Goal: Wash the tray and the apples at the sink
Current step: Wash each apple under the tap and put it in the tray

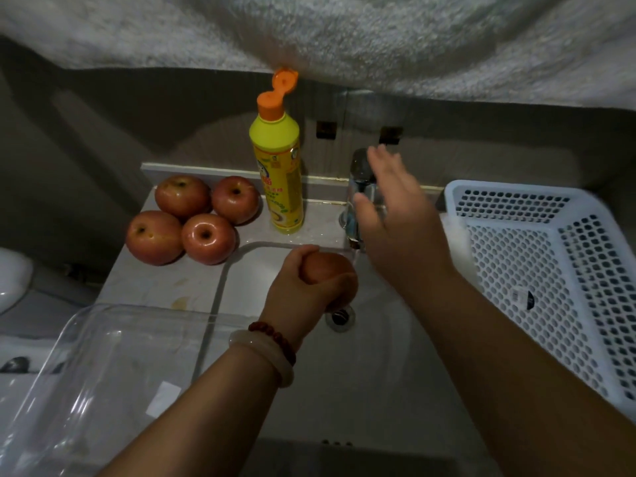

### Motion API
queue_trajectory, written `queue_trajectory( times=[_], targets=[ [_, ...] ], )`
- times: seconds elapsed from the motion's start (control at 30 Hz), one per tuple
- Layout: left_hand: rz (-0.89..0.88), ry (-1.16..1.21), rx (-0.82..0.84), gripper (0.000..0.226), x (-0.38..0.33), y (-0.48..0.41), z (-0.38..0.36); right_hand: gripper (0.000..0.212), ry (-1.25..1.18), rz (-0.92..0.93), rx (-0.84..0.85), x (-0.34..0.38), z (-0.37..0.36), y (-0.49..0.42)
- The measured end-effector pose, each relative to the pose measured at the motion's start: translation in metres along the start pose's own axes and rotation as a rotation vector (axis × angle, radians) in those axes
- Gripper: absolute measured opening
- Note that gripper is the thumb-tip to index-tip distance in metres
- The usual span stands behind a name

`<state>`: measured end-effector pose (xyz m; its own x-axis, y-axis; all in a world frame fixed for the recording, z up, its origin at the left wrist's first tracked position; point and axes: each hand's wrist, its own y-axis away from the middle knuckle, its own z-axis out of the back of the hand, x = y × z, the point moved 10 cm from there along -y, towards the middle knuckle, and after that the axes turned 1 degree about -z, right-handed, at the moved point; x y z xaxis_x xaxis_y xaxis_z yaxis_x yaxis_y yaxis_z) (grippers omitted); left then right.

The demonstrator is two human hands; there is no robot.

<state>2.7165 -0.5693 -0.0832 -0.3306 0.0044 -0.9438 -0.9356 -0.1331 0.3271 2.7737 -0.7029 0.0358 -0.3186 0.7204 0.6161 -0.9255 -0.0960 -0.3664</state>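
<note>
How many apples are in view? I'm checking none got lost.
5: four apples clustered on the counter left of the detergent bottle, and one apple held in the left hand over the sink.

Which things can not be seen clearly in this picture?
- Tap, head view: mostly hidden behind the open right hand, which is blurred.
- Held apple: largely covered by the left hand and its fingers.
- Clear tray: cut off by the left edge.
- White basket: cut off by the right edge.
- Bottle label: too small to read.
</note>
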Motion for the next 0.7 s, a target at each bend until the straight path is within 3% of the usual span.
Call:
queue_trajectory(
  times=[0.17, 0.3, 0.47, 0.7],
  targets=[
    [-0.05, -0.033, -0.009, 0.059, -0.018, 0.012, 0.01, 0.047, 0.133, 0.053, 0.036, -0.007, -0.018, 0.017],
    [-0.044, -0.02, -0.008, 0.057, -0.026, 0.02, 0.017, 0.057, 0.177, -0.021, 0.115, -0.002, -0.017, 0.017],
    [-0.043, -0.077, -0.025, 0.063, -0.033, 0.026, 0.028, 0.061, 0.046, -0.003, 0.046, 0.046, -0.002, 0.007],
    [-0.028, -0.109, -0.072, 0.058, -0.036, 0.032, 0.052, 0.08, -0.13, -0.253, 0.215, 0.061, -0.046, -0.033]
  ],
)
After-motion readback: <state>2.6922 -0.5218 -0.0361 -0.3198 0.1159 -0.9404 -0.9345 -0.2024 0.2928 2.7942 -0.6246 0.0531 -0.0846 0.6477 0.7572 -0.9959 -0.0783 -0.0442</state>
